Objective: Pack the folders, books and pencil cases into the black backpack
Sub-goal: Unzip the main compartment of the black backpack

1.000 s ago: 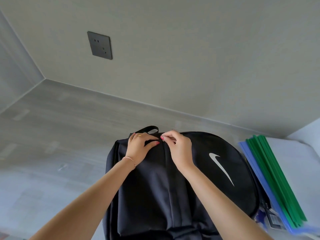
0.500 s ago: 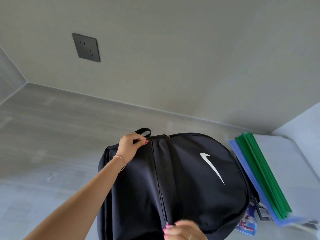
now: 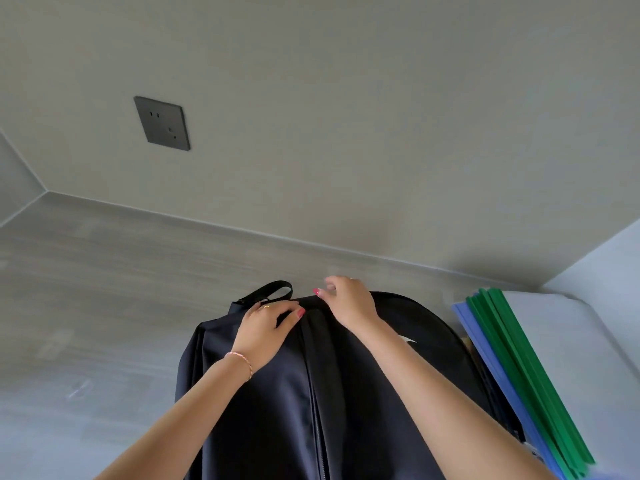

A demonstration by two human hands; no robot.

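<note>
Upright at the middle of the grey floor stands the black backpack (image 3: 277, 393), its zip line running down the front. At its top the left hand (image 3: 265, 327) holds the fabric in a curled grip, beside the carry loop (image 3: 266, 291). Over the top edge hovers the right hand (image 3: 346, 299), its grip loose, holding nothing. Just right lie the green and blue folders (image 3: 519, 375), on a white surface (image 3: 595, 341).

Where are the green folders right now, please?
In the head view, the green folders lie at the right, atop blue folders, beside the black backpack.
</note>
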